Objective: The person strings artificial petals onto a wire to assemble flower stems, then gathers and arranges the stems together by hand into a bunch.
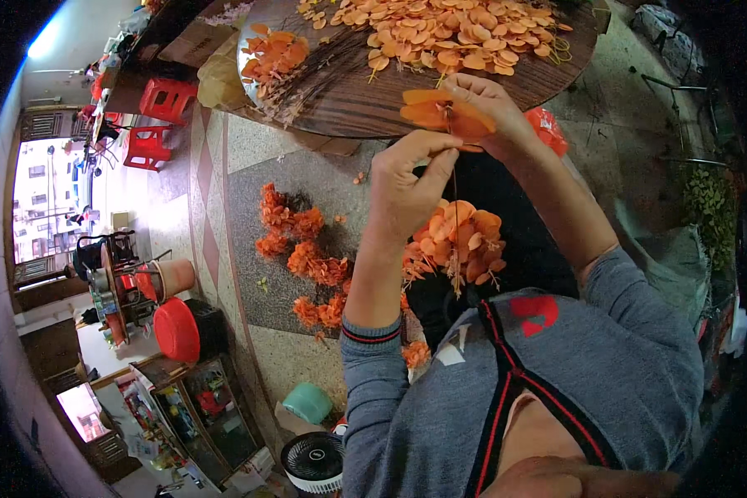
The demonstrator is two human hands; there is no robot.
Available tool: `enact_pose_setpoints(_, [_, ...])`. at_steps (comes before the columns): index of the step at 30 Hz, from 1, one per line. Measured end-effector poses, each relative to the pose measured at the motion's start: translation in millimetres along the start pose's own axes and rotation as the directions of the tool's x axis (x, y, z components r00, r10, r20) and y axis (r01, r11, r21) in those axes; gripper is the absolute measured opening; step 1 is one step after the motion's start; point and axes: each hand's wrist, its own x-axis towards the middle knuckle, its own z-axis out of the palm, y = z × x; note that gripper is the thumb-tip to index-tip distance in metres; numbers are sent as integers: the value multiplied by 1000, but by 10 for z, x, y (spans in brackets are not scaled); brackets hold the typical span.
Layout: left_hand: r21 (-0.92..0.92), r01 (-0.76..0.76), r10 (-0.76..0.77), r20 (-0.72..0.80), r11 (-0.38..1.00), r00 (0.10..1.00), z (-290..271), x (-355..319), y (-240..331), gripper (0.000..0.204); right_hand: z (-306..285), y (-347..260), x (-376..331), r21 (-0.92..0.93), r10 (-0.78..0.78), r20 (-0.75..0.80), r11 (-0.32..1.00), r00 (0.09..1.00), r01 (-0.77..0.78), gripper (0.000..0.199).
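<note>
Just in front of the table edge, my left hand (411, 178) pinches a thin brown stem between thumb and forefinger. Close above it, my right hand (491, 108) has its fingers closed at the large orange artificial leaves (448, 114) at the stem's top. The stem (455, 187) runs down in front of a bunch of orange artificial leaves (465, 236) over my lap. Its lower end overlaps that bunch, and I cannot tell whether they are joined. My fingers hide the spot where leaves and stem meet.
On the round wooden table (340, 108) lie a heap of loose orange leaves (465, 33) and a leafy bundle (274, 62). Orange flower bunches (307, 257) lie on the floor at left. Farther off are red stools (148, 148), a red basin (177, 329) and a fan (313, 461).
</note>
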Motion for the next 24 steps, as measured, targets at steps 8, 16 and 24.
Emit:
enact_pose_setpoints(8, [8, -41, 38, 225, 999, 974, -33, -319, 91, 14, -359, -98, 103, 117, -68, -210, 989, 975, 94, 18])
enact_pose_setpoints(16, [-298, 166, -84, 268, 940, 960, -165, -549, 13, 25, -273, -55, 61, 109, -25, -250, 993, 968, 54, 26])
enact_pose_setpoints(24, [421, -216, 283, -104, 881, 953, 17, -58, 17, 28, -25, 234, -31, 230, 157, -98, 964, 983, -131, 14])
